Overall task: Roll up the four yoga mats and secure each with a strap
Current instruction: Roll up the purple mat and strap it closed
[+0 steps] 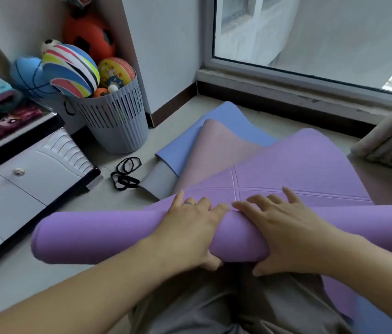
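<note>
- Gripping the rolled part of the purple mat (94, 237), the left hand (187, 227) lays its fingers over the top and tucks its thumb under the near side.
- Right hand (284, 230) grips the same roll just beside the left hand, fingers spread on top, thumb beneath.
- Roll runs crosswise under both hands and reaches well past the left hand; its unrolled part lies flat beyond the fingertips.
- Pink mat (214, 145), blue mat (214, 116) and grey mat (156, 182) lie fanned beyond the hands.
- Straps (126, 173) lie on the floor (21, 285), beyond and left of the left hand, just beside the grey mat.
</note>
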